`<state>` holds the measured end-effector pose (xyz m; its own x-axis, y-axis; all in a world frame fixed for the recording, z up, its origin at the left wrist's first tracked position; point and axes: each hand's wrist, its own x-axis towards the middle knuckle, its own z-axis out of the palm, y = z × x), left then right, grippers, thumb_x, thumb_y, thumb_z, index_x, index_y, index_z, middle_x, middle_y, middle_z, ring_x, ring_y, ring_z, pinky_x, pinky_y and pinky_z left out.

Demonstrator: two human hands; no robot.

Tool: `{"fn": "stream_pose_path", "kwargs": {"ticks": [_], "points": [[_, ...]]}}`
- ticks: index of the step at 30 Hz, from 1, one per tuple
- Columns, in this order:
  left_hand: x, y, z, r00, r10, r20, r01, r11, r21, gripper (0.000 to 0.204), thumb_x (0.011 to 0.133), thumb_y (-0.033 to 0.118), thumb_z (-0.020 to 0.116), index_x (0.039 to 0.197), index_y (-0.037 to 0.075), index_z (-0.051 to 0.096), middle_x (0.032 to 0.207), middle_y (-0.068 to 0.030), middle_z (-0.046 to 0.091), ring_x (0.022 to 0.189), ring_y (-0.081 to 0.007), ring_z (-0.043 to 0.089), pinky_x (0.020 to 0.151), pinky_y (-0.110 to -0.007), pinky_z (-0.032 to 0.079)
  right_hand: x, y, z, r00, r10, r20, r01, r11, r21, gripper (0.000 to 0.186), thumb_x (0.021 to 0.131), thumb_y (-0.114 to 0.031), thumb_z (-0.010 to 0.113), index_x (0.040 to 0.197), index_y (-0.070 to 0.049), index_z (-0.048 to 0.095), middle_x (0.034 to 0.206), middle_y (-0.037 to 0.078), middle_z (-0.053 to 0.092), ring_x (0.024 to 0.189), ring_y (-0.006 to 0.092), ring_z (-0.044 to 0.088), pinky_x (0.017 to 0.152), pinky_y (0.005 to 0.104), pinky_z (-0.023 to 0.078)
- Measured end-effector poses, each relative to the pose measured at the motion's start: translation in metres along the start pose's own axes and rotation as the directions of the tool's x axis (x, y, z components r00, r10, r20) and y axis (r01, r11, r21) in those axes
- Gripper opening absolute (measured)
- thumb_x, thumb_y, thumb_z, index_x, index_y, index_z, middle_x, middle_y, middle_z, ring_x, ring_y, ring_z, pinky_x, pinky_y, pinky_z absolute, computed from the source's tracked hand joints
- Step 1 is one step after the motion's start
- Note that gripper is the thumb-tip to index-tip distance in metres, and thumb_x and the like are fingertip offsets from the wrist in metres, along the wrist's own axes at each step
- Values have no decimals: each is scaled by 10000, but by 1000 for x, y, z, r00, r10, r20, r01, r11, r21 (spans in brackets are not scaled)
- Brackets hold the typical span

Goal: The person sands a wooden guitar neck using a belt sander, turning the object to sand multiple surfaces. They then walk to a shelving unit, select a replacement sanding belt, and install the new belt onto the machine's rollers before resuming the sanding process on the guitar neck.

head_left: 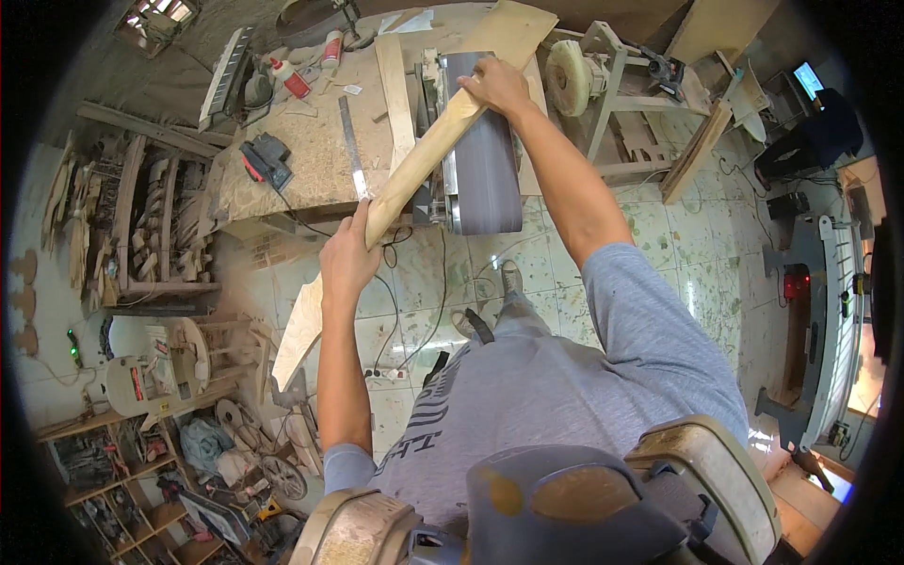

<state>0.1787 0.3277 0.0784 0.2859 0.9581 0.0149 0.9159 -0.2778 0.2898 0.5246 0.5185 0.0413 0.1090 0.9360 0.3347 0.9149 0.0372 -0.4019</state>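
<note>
A long, pale, shaped piece of wood slants across the belt sander, its carved, pointed lower end reaching down to the left. My left hand is wrapped round its lower half, off the sander's left side. Higher up, my right hand closes over the far end of the wood, above the dark abrasive belt. The wood overlaps the belt there; whether it is touching cannot be made out. A paler plank lies on the workbench just left of the sander.
On the dusty workbench are a handheld power sander, a metal ruler and red-and-white bottles. A buffing wheel stands right of the belt. Cables trail over the tiled floor. A person is at the far right.
</note>
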Motion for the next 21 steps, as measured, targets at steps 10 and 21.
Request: {"fn": "stream_pose_path", "kwargs": {"ticks": [10, 21], "points": [[-49, -41, -11, 999, -48, -16, 48, 999, 6, 784, 726, 37, 638, 1475, 178, 451, 1103, -214, 640, 953, -425, 633, 807, -467, 519, -29, -29, -21, 982, -95, 165, 44, 955, 292, 594, 866, -555, 656, 1281, -131, 660, 1212, 200, 662, 1167, 362, 617, 978, 449, 495], [-91, -103, 64, 888, -311, 339, 418, 234, -878, 526, 758, 17, 555, 1282, 52, 566, 880, -93, 642, 642, -159, 621, 596, -303, 500, -253, 279, -43, 738, 674, -13, -491, 551, 674, 339, 960, -325, 639, 1068, -8, 691, 920, 33, 642, 832, 132, 560, 749, 281, 456]]}}
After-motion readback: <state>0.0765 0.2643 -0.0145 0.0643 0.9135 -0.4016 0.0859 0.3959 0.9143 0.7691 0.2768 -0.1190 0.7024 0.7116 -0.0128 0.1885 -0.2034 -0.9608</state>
